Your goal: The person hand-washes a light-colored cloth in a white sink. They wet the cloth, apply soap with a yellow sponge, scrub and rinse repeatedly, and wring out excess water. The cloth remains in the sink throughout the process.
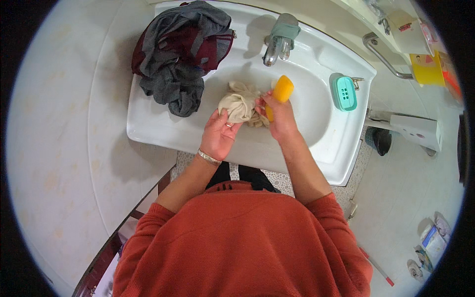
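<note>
Over the white washbasin (311, 111), my left hand (219, 134) holds a bunched cream cloth (239, 105) by its near left side, thumb on top. The cloth is wrinkled, and part of it hangs down into the bowl. My right hand (280, 113) grips a yellow bar (284, 89), which looks like laundry soap, at the right of the cloth. The bar is tilted, with its upper end sticking out above the hand. Fingers of the right hand reach the cloth's right edge; whether they also pinch it I cannot tell.
A heap of grey and maroon clothing (182, 55) lies on the basin's left rim and hangs partly into the bowl. The metal faucet (276, 41), wrapped in green cloth, stands at the back. A turquoise soap dish (345, 94) sits on the right rim. A metal bar (386, 57) is on the right wall.
</note>
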Available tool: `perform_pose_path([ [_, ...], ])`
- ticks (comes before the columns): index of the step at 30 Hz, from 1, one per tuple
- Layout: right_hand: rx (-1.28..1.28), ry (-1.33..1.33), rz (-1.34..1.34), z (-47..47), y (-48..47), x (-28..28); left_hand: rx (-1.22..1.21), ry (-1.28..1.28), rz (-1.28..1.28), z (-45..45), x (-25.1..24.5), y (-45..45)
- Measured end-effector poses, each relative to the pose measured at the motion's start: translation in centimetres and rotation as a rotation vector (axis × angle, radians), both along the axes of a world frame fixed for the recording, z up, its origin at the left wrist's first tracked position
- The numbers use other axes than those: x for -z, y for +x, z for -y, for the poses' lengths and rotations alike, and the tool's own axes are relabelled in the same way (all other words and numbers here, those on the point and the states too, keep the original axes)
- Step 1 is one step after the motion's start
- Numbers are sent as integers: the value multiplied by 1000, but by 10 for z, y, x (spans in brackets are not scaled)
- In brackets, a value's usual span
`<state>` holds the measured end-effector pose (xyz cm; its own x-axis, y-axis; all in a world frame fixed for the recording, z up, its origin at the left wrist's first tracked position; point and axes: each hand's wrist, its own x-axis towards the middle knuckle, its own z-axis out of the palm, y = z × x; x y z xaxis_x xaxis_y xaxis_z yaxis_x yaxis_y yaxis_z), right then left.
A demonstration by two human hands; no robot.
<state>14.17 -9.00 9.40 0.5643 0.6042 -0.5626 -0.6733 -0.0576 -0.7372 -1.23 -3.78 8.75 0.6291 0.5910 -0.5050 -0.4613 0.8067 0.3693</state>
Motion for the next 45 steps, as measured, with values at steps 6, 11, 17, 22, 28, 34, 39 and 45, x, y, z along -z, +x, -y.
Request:
perform_pose_path([
  [6,-312,181,-140,26,-17,-29,146,20,82,-13,-30,-11],
  [11,-421,11,-1,31,-25,-51,225,142,21,-16,-39,-14],
  [17,-474,13,21,32,-23,-64,401,260,27,-25,-44,-12],
  [22,-417,81,127,28,-23,-61,481,274,94,-37,-46,-16],
  [28,-420,51,201,23,-21,-53,507,386,-54,-44,-36,-17],
  [34,-429,-2,289,20,-23,-46,517,332,-12,-41,-29,-16],
  [39,-386,-45,240,17,-20,-52,488,469,-143,-45,-23,-16],
  [45,-741,-9,856,9,-62,-84,141,1125,-535,-52,6,2],
])
